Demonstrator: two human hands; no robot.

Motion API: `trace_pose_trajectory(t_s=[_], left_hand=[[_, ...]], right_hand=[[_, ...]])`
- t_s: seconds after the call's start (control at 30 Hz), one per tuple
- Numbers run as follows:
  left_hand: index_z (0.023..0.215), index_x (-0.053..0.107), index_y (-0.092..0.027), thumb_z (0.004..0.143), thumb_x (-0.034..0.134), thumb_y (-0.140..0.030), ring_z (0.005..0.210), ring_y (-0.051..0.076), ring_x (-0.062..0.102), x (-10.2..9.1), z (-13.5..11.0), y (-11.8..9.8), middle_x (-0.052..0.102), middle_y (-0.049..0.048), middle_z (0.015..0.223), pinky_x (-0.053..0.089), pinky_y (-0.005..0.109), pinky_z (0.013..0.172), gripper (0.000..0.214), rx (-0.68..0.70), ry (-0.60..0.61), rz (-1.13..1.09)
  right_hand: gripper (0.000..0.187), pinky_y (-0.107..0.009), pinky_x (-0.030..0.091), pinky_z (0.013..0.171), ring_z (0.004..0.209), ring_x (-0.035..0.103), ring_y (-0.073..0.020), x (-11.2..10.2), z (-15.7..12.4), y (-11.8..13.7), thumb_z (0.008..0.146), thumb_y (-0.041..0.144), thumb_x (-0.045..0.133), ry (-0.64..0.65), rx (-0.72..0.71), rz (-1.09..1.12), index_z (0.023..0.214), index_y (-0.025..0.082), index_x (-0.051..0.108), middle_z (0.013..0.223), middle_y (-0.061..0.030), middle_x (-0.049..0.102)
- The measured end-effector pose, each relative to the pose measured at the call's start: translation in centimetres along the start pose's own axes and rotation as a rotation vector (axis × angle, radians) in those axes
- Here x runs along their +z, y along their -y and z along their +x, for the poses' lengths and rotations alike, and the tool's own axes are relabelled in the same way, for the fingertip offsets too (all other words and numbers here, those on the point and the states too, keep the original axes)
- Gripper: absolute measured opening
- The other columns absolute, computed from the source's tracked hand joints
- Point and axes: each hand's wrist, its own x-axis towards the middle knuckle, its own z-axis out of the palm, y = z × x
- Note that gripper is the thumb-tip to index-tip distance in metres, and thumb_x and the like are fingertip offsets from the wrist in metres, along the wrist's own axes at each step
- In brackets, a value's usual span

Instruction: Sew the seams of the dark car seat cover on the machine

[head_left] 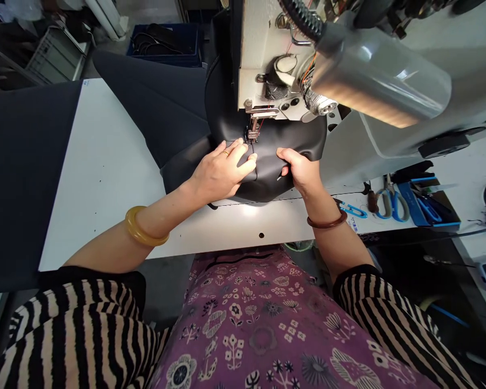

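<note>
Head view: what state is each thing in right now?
black fabric, bunched under the presser foot, held by both hands
presser foot, seemingly down on the fabric
left hand, flat, pressing the fabric
right hand, closed on a fold of fabric
scissors, shut, lying on the table

Left hand [222,173] flat, palm down, fingers stretched forward, right hand [302,170] near it, fingers curled tight.
</note>
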Motion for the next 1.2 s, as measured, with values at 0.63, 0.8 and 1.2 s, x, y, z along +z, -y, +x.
trace_pose_trajectory(t_s=[0.63, 0.8, 1.2], left_hand=[[0.127, 0.066, -0.017, 0.085, 0.057, -0.023, 0.125, 0.033, 0.061, 0.6, 0.0, 2.0, 0.065, 0.0172, 0.124, 0.053, 0.046, 0.103, 0.043, 0.021, -0.028, 0.053], [0.127, 0.065, -0.016, 0.087, 0.057, -0.025, 0.128, 0.033, 0.060, 0.8, 0.0, 2.6, 0.065, 0.0177, 0.124, 0.052, 0.046, 0.106, 0.042, 0.045, -0.037, 0.013], [0.142, 0.051, -0.017, 0.085, 0.065, -0.019, 0.142, 0.036, 0.044, 0.5, -1.3, 2.6, 0.054, 0.0197, 0.144, 0.039, 0.062, 0.115, 0.059, 0.151, 0.051, 0.038]], right_hand=[[0.022, -0.021, 0.037, 0.038, 0.037, 0.037, -0.0046, 0.7, 0.3, 0.6, 0.066, 0.018, 0.065, 0.025, 0.025, -0.007, 0.051, 0.019, 0.048, 0.048, 0.0080, 0.045], [0.023, -0.020, 0.037, 0.038, 0.036, 0.037, -0.0040, 0.9, 0.2, 0.6, 0.070, 0.015, 0.065, 0.011, 0.027, -0.002, 0.053, 0.019, 0.048, 0.049, 0.0086, 0.046], [0.036, -0.031, 0.059, 0.086, 0.089, 0.067, -0.0155, -1.6, 1.0, -1.8, 0.061, 0.049, 0.085, 0.422, 0.187, -0.088, 0.083, 0.022, 0.075, 0.092, -0.0001, 0.074]])
